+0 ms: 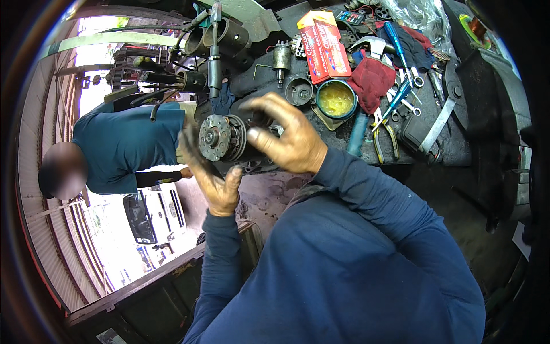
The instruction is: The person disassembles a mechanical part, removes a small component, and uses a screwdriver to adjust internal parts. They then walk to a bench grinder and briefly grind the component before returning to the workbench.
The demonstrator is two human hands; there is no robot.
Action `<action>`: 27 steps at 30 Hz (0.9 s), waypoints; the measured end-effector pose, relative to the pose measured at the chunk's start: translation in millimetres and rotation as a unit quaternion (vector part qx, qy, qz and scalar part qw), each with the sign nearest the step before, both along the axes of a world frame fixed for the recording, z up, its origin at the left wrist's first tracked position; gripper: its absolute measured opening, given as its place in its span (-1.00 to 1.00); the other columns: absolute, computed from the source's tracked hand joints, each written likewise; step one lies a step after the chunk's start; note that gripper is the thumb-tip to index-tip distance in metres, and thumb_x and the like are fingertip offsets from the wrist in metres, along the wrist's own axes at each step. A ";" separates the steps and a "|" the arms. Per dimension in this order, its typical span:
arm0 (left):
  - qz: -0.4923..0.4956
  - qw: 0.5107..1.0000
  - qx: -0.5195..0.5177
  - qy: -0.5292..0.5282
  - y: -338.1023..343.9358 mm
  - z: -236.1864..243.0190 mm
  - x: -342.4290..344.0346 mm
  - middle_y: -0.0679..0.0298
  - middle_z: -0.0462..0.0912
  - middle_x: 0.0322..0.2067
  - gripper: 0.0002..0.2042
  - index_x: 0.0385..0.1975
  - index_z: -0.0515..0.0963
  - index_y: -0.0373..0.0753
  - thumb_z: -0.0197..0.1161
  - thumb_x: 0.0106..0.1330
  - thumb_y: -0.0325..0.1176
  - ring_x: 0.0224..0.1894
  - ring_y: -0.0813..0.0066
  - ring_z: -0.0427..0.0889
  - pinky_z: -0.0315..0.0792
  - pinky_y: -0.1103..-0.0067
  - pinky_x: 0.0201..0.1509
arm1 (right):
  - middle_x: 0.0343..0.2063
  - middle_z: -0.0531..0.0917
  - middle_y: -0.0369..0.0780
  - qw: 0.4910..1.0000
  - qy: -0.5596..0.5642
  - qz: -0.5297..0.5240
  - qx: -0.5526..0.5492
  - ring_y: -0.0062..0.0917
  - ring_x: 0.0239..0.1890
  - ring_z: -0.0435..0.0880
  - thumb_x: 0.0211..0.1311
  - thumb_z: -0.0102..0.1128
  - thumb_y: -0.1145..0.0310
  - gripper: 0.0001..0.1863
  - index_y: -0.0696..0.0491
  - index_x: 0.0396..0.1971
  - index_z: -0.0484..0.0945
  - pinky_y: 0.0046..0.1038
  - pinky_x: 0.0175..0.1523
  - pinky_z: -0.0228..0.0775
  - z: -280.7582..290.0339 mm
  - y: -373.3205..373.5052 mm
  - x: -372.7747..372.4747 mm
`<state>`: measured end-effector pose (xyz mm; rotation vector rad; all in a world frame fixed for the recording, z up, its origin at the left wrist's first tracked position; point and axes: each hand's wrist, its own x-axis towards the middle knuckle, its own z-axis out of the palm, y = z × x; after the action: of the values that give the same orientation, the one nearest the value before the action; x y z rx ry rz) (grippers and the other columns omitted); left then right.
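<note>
A cylindrical metal machine part sits at the near edge of the bench. Its round end plate is dotted with rivets or holes, and a hub stands out in the middle. Along its left side my left hand is open, fingers stretched upward and thumb apart. My right hand is at the part's right side, fingers bent and spread from the thumb. Neither hand visibly grips the part, though the hidden fingertips may touch it. Behind it, a small motor with a shaft and a round metal cup rest on the bench.
Right of the part are a tub of yellow grease, a red box, a red cloth, pliers, a hammer and several wrenches. A vise-like metal fixture rises far left. Another person stands at left.
</note>
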<state>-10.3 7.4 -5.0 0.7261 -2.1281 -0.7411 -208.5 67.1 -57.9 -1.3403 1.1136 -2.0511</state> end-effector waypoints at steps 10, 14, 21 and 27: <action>0.191 0.827 0.426 0.314 0.8 -102.0 19.8 0.24 0.52 0.29 -0.51 0.35 0.41 -0.22 0.01 0.60 -0.03 0.28 0.34 0.50 0.37 0.33 0.38 | 0.05 0.70 -0.06 0.939 -0.047 0.315 0.131 -0.35 0.05 0.65 0.68 -0.16 0.05 -0.49 0.18 0.09 0.63 -0.35 0.26 0.42 -48.3 -62.9 -8.3; 0.122 0.883 0.379 0.248 -19.1 -122.2 26.1 0.24 0.55 0.26 -0.54 0.35 0.40 -0.25 0.01 0.61 -0.12 0.32 0.35 0.48 0.38 0.34 0.39 | 0.25 0.58 -0.15 0.922 -0.087 0.361 0.106 -0.51 0.29 0.47 0.72 -0.29 -0.01 -0.41 0.16 0.34 0.43 -0.44 0.47 0.21 -47.2 -50.2 -2.8; -0.124 0.749 0.584 0.287 -110.5 -147.1 46.2 0.17 0.56 0.26 -0.57 0.33 0.43 -0.25 -0.02 0.63 -0.13 0.28 0.28 0.55 0.44 0.34 0.39 | 0.31 0.44 0.01 0.985 0.076 0.119 0.098 -0.04 0.43 0.34 0.63 -0.13 -0.01 -0.46 -0.01 0.40 0.33 0.00 0.56 0.00 -34.3 -6.1 29.8; -0.161 0.778 0.549 0.259 -135.1 -157.5 55.7 0.12 0.54 0.27 -0.55 0.36 0.39 -0.24 0.05 0.60 -0.16 0.28 0.24 0.55 0.45 0.30 0.40 | 0.26 0.49 0.00 0.989 0.083 0.049 0.111 -0.03 0.34 0.43 0.59 -0.04 0.00 -0.47 0.01 0.36 0.40 -0.05 0.45 0.17 -29.5 -1.4 43.5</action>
<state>45.4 -127.7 -162.5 0.5790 -1.1562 -2.1607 -165.0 65.7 -87.4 -1.4409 1.2787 -1.7137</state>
